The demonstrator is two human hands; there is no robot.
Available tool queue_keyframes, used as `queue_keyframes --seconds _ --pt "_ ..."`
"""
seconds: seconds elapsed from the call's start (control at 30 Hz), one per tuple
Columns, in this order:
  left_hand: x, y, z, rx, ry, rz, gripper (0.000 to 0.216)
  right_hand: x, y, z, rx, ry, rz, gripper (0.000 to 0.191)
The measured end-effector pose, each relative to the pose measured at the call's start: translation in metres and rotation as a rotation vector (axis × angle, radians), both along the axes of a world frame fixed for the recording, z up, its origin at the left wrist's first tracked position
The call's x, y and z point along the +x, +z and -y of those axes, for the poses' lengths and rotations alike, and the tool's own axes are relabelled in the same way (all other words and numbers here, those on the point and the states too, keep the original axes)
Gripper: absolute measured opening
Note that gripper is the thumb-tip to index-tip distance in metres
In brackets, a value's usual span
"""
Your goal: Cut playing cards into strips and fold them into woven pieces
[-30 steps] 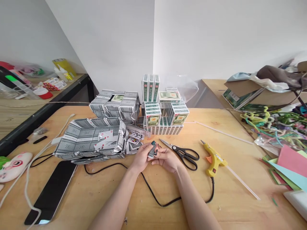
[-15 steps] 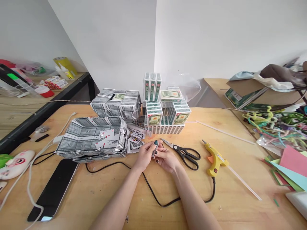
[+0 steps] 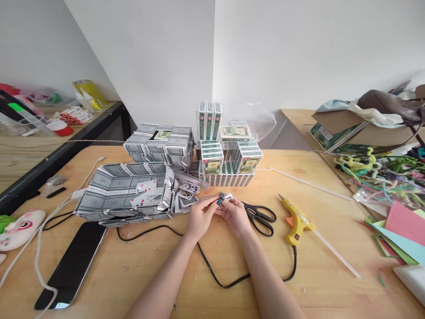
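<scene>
Between my fingertips is a small folded playing card (image 3: pixel 228 197), with a white edge showing; most of it is covered. My left hand (image 3: pixel 200 217) pinches it from the left, and my right hand (image 3: pixel 236 218) closes on it from the right. Loose playing cards (image 3: pixel 186 197) lie just beyond my left hand, beside an open box built of folded cards (image 3: pixel 114 188). Black-handled scissors (image 3: pixel 260 217) rest right of my right hand, their blades partly hidden behind it.
A yellow glue gun (image 3: pixel 297 221) lies at the right, its black cord (image 3: pixel 219 280) running under my forearms. Boxed card decks (image 3: pixel 226 155) are stacked at the back, near another card-built box (image 3: pixel 159 144). A phone (image 3: pixel 71 266) lies at left, coloured paper (image 3: pixel 403 235) at right.
Both hands have turned the folded card, and its white edge now points up to the right. My right hand has shifted over the scissors' blades. The view has moved slightly.
</scene>
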State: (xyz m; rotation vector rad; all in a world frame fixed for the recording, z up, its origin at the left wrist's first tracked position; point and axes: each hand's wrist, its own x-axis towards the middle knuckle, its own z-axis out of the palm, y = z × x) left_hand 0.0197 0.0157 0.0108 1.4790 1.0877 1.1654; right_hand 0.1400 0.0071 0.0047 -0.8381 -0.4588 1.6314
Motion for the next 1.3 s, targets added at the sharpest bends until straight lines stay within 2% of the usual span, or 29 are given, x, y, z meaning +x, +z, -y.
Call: queue_keyframes --seconds 0.1,0.23,0.37,0.43,0.7,0.9,1.0,1.3 --pt "0.000 -0.007 -0.001 0.024 0.059 -0.097 0.026 -0.003 -0.003 0.000 0.014 -0.002 0.029 0.022" --pt "0.001 -0.010 0.001 -0.014 0.147 -0.096 0.031 -0.007 -0.003 -0.001 0.094 -0.024 0.098 0.025" --pt "0.002 -0.011 0.003 -0.041 0.139 -0.110 0.025 -0.005 -0.003 -0.002 0.137 -0.083 0.180 0.020" --pt "0.002 -0.012 0.003 -0.049 0.133 -0.075 0.023 -0.003 -0.003 -0.002 0.163 -0.088 0.199 0.016" --pt "0.003 -0.001 -0.002 -0.101 0.291 0.143 0.022 -0.004 0.002 0.002 0.148 -0.015 0.302 0.016" --pt "0.007 -0.004 -0.002 -0.276 0.267 0.393 0.025 -0.005 0.003 0.003 0.293 -0.091 0.424 0.010" --pt "0.008 -0.006 -0.001 -0.303 0.252 0.458 0.024 -0.005 0.002 0.003 0.354 -0.150 0.539 0.007" --pt "0.005 -0.001 -0.002 -0.246 0.248 0.323 0.021 0.000 0.005 0.003 0.286 0.003 0.476 0.012"
